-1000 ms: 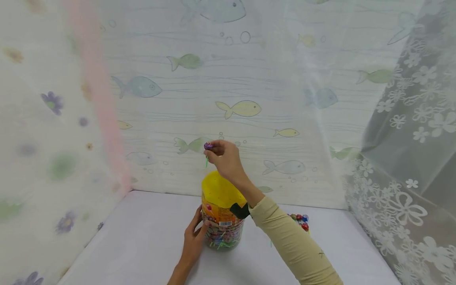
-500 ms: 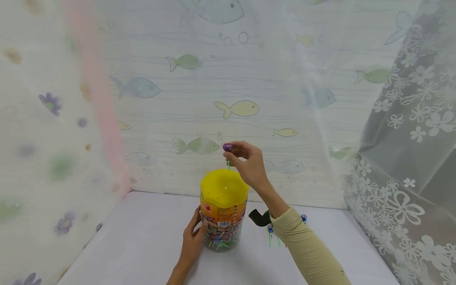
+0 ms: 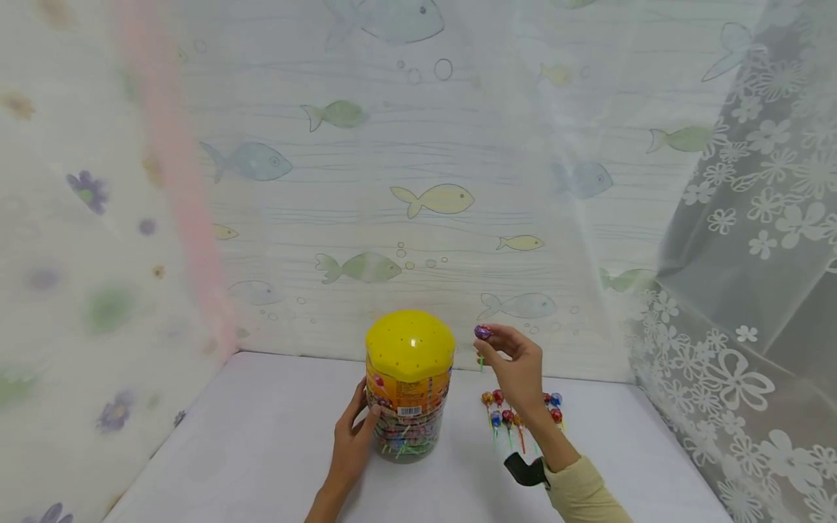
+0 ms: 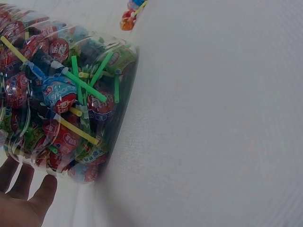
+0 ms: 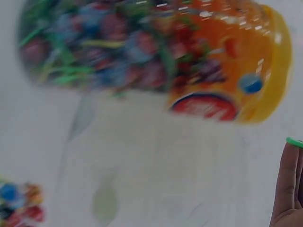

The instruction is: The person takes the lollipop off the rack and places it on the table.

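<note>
A tall clear jar of lollipops (image 3: pixel 407 392) stands upright on the white table, with an orange label and a yellow lid (image 3: pixel 410 343). My left hand (image 3: pixel 352 439) holds its left side, the thumb towards me; in the left wrist view, fingers (image 4: pixel 43 191) touch the clear wall. My right hand (image 3: pixel 519 367) is raised right of the jar and pinches a lollipop (image 3: pixel 483 332) with a purple wrapper and green stick. Below that hand, several wrapped lollipops (image 3: pixel 507 417) lie in rows on the table, partly hidden by the right wrist.
The white table (image 3: pixel 275 428) reaches back to a fish-patterned curtain (image 3: pixel 445 145). A flowered curtain (image 3: pixel 85 290) borders the left side, and a sheer one with white flowers (image 3: pixel 739 385) the right. A black strap part (image 3: pixel 525 471) sticks out by the right wrist.
My right hand has moved right and down, carrying the purple lollipop from above the jar to near the rows. The left hand and jar have stayed in place.
</note>
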### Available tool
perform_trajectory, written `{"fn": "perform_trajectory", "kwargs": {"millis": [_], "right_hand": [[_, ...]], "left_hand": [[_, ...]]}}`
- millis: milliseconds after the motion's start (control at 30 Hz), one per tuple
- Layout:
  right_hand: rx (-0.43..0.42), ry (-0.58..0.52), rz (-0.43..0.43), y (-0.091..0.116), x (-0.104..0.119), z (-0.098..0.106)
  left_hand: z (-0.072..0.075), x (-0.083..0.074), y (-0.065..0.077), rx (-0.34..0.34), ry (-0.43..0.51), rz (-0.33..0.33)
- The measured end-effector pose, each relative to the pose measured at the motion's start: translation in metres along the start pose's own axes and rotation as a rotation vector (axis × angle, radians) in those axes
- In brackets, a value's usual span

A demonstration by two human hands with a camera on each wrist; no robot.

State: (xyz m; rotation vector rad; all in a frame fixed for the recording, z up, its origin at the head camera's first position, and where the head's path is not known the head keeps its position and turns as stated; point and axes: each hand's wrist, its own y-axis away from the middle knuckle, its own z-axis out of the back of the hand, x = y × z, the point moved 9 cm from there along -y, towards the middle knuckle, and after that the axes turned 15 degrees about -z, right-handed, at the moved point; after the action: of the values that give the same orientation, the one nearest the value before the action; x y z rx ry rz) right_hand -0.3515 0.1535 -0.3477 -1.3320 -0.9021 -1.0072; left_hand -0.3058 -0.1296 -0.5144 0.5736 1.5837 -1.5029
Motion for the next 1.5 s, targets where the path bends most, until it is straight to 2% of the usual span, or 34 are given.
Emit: {"fn": "perform_trajectory", "kwargs": {"millis": [233,400,500,633,833,1033,1333,1500], "right_hand": [[-0.107,0.158,-0.157,0.020,-0.077,0.081],[-0.151,0.278,-0.327,0.027,-0.130,0.140],[-0.170,0.353,-0.411,0.027,-0.152,0.169],[-0.199,0.460,-0.491,0.022,-0.170,0.193],[-0.149,0.623,-0.580,0.013,-0.195,0.199],[-0.115,0.726,-0.601,0.008,-0.208,0.197],[-0.091,0.734,-0.645,0.008,-0.215,0.196],[-0.076,0.687,-0.665,0.013,-0.207,0.195]], "left_hand": [[0.002,-0.002,0.000,0.003,0.011,0.009],[0.003,0.001,0.001,-0.002,-0.002,0.013],[0.004,0.003,0.001,-0.012,-0.004,0.019],[0.004,0.003,0.002,-0.016,-0.003,0.031],[0.004,-0.001,0.002,-0.004,-0.013,0.016],[0.002,0.000,0.003,-0.007,0.006,0.040],[0.002,-0.001,0.006,-0.002,0.003,0.062],[0.004,-0.003,0.006,0.019,-0.023,0.045]]}}
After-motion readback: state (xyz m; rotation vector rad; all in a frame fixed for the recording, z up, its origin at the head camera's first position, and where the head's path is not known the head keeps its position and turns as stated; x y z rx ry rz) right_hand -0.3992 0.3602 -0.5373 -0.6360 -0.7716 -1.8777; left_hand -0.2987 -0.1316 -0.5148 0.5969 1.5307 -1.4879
